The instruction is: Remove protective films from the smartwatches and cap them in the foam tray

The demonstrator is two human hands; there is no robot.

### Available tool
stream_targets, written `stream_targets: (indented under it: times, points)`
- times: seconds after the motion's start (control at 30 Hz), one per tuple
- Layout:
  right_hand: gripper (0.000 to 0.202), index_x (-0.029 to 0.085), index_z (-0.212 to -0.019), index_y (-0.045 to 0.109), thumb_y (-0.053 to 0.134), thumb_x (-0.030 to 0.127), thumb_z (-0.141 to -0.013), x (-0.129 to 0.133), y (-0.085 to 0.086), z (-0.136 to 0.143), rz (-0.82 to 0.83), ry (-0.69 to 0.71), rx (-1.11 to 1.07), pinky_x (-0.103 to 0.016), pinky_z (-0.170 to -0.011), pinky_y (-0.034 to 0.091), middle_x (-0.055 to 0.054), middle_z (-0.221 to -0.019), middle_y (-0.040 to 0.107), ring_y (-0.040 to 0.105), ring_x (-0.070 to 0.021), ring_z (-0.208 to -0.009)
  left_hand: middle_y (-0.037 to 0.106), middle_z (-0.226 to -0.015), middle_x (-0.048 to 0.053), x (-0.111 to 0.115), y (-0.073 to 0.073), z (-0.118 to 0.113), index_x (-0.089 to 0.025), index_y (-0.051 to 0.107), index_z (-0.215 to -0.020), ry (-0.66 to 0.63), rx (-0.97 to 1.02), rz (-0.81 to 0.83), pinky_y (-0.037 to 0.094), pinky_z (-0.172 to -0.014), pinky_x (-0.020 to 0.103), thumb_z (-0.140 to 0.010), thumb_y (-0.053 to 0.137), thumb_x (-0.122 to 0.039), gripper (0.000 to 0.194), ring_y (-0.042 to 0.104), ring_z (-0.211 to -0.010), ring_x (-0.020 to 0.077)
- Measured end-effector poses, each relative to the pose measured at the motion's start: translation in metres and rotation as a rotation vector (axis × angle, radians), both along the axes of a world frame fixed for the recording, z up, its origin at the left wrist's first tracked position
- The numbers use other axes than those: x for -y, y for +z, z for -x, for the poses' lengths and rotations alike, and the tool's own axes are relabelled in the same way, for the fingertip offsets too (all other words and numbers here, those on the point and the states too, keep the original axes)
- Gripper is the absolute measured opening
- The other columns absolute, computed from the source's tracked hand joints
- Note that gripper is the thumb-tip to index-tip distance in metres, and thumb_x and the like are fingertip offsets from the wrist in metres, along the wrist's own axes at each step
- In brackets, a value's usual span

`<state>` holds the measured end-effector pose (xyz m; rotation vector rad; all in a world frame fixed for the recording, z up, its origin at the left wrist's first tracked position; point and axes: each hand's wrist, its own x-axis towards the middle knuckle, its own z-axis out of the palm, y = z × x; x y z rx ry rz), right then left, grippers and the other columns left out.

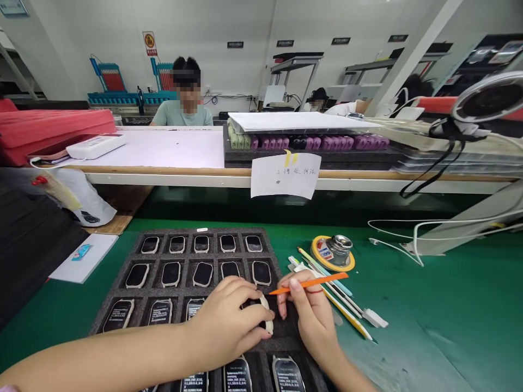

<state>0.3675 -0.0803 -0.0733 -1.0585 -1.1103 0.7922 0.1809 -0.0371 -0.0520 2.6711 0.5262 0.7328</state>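
Gripped between the thumb and fingers of the left hand (pixel 235 316) is a pale-framed watch (pixel 269 326), tilted up over the right side of the foam tray (pixel 270 247). An orange stick (pixel 314 282) is pinched in the right hand (pixel 308 305), its point directed at the watch's upper edge; whether contact is made cannot be told. Just beyond the right hand, a bundle of slim tools (pixel 341 300) is spread on the green mat (pixel 449 310), backed by a metal-topped dispenser (pixel 341 245) set against a yellow-rimmed roll (pixel 316 251). White cables (pixel 417 239) are strewn farther right. Behind the tray, the workspace is bounded by a shelf (pixel 196 177), to which a handwritten note (pixel 286 182) is fixed. In the tray's back row, 5 watches are seen; in row 2, 1 is partly covered by the left hand. Part of row 3 is hidden by the left hand and forearm, and the front row is cut off below. Most of the held watch's face is concealed by fingers.
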Motion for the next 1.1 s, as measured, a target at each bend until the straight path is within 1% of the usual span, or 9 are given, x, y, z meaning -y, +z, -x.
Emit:
stream_targets:
  times: [0.13,0.3,0.53,0.6,0.67,0.77,0.93,1.03,1.1]
  points:
    - [0.033,0.022,-0.079,0.051,0.05,0.049,-0.098,0.002,-0.013,-0.001,0.102,0.058,-0.003,-0.019,-0.038,0.039,0.005,-0.057,0.052,0.045,-0.008,-0.04,0.069,-0.105,0.01,0.0,-0.004,-0.003,-0.02,0.069,-0.103,-0.015,0.062,0.006,0.051,-0.091,0.04,-0.09,0.063,-0.028,0.017,0.063,-0.105,0.0244]
    - [0.03,0.022,-0.081,0.05,0.046,0.045,-0.101,0.004,-0.017,-0.004,0.108,0.081,0.082,-0.019,-0.04,0.037,0.005,-0.058,0.051,0.045,-0.0082,-0.042,0.068,-0.105,0.007,0.0,-0.002,-0.005,-0.022,0.068,-0.103,0.004,0.058,0.121,0.05,-0.092,0.039,-0.087,0.067,-0.026,0.017,0.063,-0.105,0.0234]
    - [0.028,0.022,-0.082,0.05,0.042,0.038,-0.103,0.005,-0.012,-0.005,0.071,0.089,0.294,-0.021,-0.043,0.038,0.005,-0.06,0.049,0.044,-0.0089,-0.044,0.068,-0.106,0.007,0.0,0.006,-0.007,-0.017,0.055,-0.111,0.078,-0.004,0.254,0.051,-0.089,0.041,-0.077,0.078,-0.027,0.043,0.062,-0.099,0.0245]
    - [0.028,0.022,-0.081,0.049,0.041,0.037,-0.103,0.003,-0.012,-0.005,0.055,0.079,0.324,-0.022,-0.044,0.037,0.005,-0.061,0.048,0.043,-0.009,-0.044,0.067,-0.106,0.009,-0.002,0.01,-0.007,-0.016,0.056,-0.109,0.103,-0.017,0.191,0.05,-0.089,0.042,-0.077,0.079,-0.037,0.046,0.061,-0.1,0.0256]
    - [0.029,0.023,-0.08,0.047,0.04,0.038,-0.104,0.003,-0.011,-0.004,0.064,0.072,0.322,-0.022,-0.043,0.036,0.006,-0.061,0.047,0.042,-0.009,-0.043,0.065,-0.101,0.01,-0.005,0.014,-0.004,-0.015,0.061,-0.097,0.114,-0.057,0.069,0.05,-0.087,0.044,-0.079,0.074,-0.048,0.04,0.06,-0.098,0.0271]
    - [0.03,0.023,-0.079,0.045,0.039,0.039,-0.103,0.002,-0.01,-0.005,0.075,0.059,0.345,-0.023,-0.042,0.035,0.006,-0.058,0.045,0.041,-0.0094,-0.041,0.063,-0.098,0.011,-0.006,0.018,0.006,-0.015,0.064,-0.079,0.104,-0.149,-0.093,0.051,-0.083,0.046,-0.084,0.068,-0.047,0.033,0.059,-0.095,0.0285]
    - [0.03,0.023,-0.079,0.048,0.041,0.04,-0.103,0.002,0.0,-0.009,0.082,0.037,0.435,-0.024,-0.043,0.037,0.006,-0.055,0.047,0.045,-0.0104,-0.041,0.059,-0.113,0.013,0.006,0.019,0.031,-0.016,0.066,-0.095,0.112,-0.217,-0.025,0.049,-0.091,0.049,-0.087,0.067,-0.036,0.021,0.055,-0.108,0.0309]
    - [0.028,0.022,-0.083,0.053,0.044,0.042,-0.102,0.002,0.012,-0.004,0.077,0.01,0.358,-0.023,-0.042,0.039,0.004,-0.059,0.053,0.049,-0.0099,-0.042,0.058,-0.12,0.012,0.014,0.016,0.045,-0.021,0.063,-0.109,0.127,-0.173,0.047,0.046,-0.097,0.05,-0.089,0.064,-0.036,0.025,0.053,-0.117,0.0304]
    - [0.027,0.021,-0.088,0.056,0.048,0.044,-0.1,0.002,0.021,0.006,0.092,0.097,0.275,-0.022,-0.044,0.044,0.002,-0.065,0.059,0.053,-0.0095,-0.044,0.06,-0.119,0.01,0.017,0.012,0.05,-0.023,0.062,-0.112,0.138,-0.126,0.067,0.045,-0.099,0.048,-0.091,0.062,-0.033,0.023,0.053,-0.119,0.0285]
